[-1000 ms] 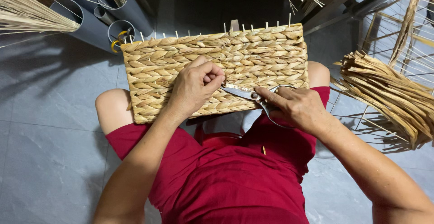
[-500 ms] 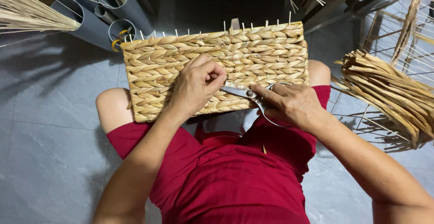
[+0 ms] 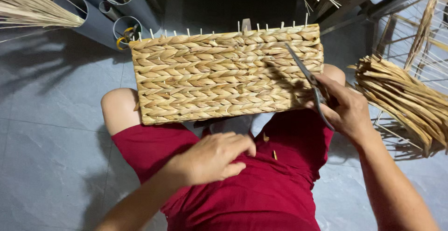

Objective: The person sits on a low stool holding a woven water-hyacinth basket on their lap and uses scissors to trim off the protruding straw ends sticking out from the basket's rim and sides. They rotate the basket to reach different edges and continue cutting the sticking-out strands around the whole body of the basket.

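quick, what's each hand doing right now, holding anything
Left hand: holds nothing, loosely curled on the red lap.
Right hand: closed on the scissors, blades over the woven basket.

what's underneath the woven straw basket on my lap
The rectangular woven straw basket rests across both knees, above the dark red skirt. Whatever lies directly beneath it is hidden.

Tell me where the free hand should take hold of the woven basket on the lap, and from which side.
Grip the woven basket at its bare left end, coming in from the left with the left hand. That short edge is upright and clear, while the right hand with the scissors crowds the right end, and stiff stakes poke from the far rim.
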### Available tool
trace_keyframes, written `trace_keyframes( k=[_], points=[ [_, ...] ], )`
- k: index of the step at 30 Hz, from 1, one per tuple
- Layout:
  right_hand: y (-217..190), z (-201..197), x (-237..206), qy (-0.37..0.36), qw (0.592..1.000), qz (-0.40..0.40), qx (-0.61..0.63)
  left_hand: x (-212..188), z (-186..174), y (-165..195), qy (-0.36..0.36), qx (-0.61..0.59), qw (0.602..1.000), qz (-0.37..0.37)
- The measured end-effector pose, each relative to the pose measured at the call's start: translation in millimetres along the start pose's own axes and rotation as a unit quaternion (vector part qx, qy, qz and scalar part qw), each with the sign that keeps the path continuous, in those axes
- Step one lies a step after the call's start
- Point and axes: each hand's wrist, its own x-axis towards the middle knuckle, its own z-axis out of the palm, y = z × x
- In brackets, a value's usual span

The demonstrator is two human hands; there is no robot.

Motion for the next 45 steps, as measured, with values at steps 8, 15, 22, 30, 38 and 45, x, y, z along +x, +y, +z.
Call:
trace_keyframes(
  k=[8, 15, 22, 30, 38, 45],
  points=[
    [19.0, 26.6, -30.7, 0.067, 0.986, 0.039, 0.148, 6.9, 5.5, -50.7, 0.252, 0.337, 0.907, 0.023],
    [23.1, 38.3, -52.2, 0.092, 0.958, 0.114, 0.247, 12.7, 31.4, -56.2, 0.195, 0.37, 0.908, 0.028],
    [-12.9, 39.3, -41.2, 0.054, 0.989, 0.027, 0.135, -13.9, 28.1, -35.0, 0.221, 0.302, 0.91, 0.177],
    [-82.3, 36.3, -8.7, -0.044, 0.994, -0.101, -0.019, -63.7, -75.3, -47.7, 0.42, 0.299, 0.856, -0.029],
    [-138.7, 62.8, 31.8, -0.086, 0.967, -0.209, -0.117, -54.8, -81.2, -68.1, 0.406, 0.3, 0.862, -0.033],
    [-169.6, 82.7, 56.7, -0.092, 0.951, -0.263, -0.131, -66.7, -98.3, -88.1, 0.445, 0.065, 0.89, -0.074]
  ],
)
